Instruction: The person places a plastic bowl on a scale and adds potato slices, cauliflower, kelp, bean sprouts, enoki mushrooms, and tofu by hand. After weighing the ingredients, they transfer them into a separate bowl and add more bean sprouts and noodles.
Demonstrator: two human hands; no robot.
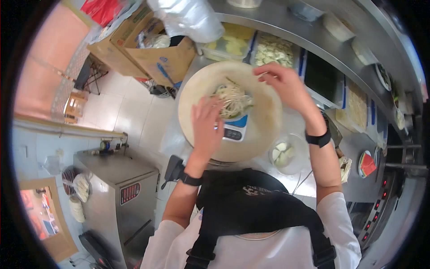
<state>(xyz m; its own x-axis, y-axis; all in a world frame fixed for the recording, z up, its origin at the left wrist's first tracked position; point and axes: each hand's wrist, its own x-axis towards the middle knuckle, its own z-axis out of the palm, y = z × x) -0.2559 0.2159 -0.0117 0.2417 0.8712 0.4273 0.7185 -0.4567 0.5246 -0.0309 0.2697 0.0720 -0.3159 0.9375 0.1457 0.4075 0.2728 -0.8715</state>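
Observation:
A bowl heaped with pale bean sprouts (234,102) and some green strips sits on a small digital scale (234,133). The scale stands on a round wooden chopping board (264,134). My left hand (208,127) is at the bowl's left side, fingers extended, their tips at the edge of the sprouts. Over the board's upper right rim, my right hand (282,83) hovers with loosely bent fingers pointing left, nothing visible in them. It is close to a tub of chopped pale vegetables (274,51).
Behind the board stand a tub of yellow slices (230,42) and a dark tray (322,80). A clear bowl of white pieces (283,154) is at the front right. Cardboard boxes (154,60) stand left. A steel shelf (268,20) runs above the tubs.

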